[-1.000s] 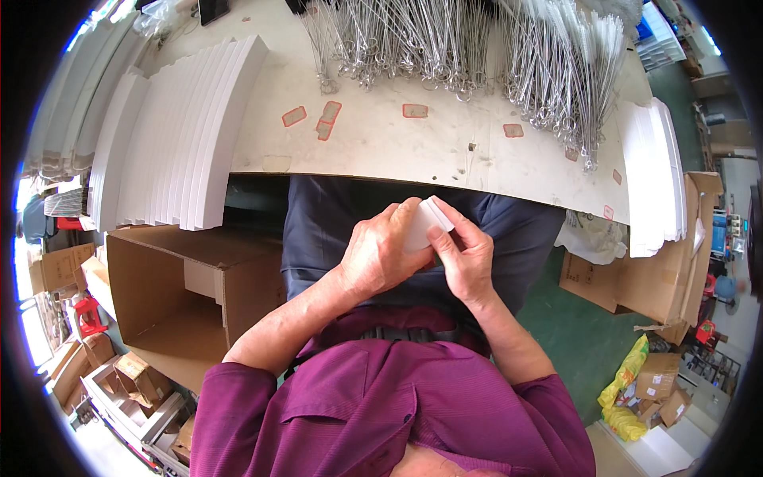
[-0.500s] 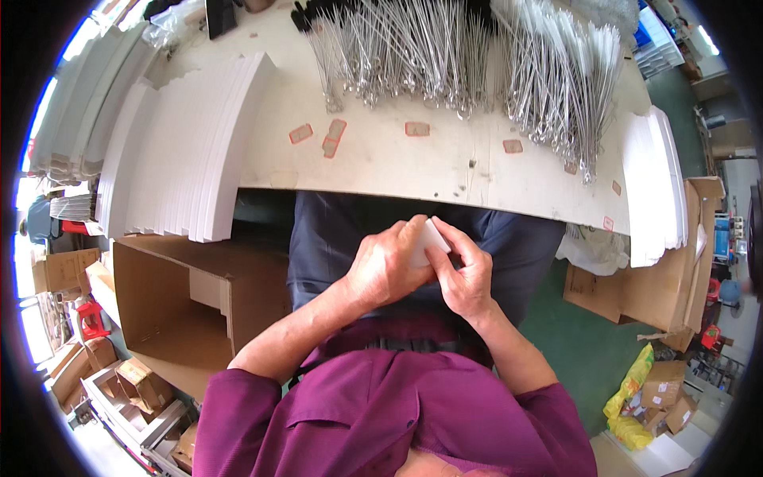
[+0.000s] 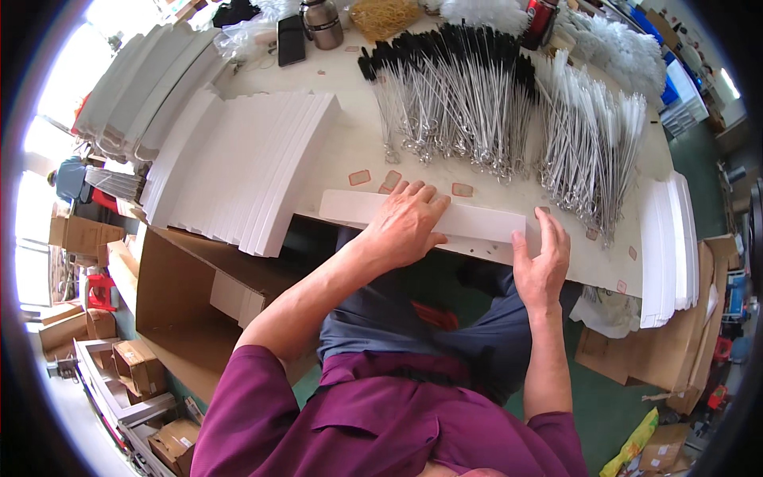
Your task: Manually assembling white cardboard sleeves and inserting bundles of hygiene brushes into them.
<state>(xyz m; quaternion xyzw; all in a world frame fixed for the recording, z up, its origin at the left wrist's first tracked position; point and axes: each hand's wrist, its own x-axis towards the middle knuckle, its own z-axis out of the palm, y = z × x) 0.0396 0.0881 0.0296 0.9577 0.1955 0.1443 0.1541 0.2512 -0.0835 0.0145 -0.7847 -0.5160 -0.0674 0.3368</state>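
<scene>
A long, narrow white box (image 3: pixel 485 222) lies along the table's front edge. My left hand (image 3: pixel 406 225) reaches over its middle, fingers across the top and thumb at the near side, gripping it. My right hand (image 3: pixel 544 258) is at the box's right end, with thumb and fingers apart and the thumb close to the end; whether it touches cannot be made out. Beyond the box are wire-handled brushes with black bristles (image 3: pixel 453 95) and, to their right, similar brushes with white bristles (image 3: pixel 592 143).
Many flat white boxes (image 3: pixel 238 167) stand in a row at left; another white stack (image 3: pixel 668 250) is at the right edge. A phone (image 3: pixel 291 41), a metal flask (image 3: pixel 322 24) and a dark can (image 3: pixel 540 22) stand at the back. An open cardboard carton (image 3: pixel 183 302) sits below left.
Both hands have moved from above my lap forward to the table. The white piece they held is now seen as a long box lying flat, and my right hand has opened.
</scene>
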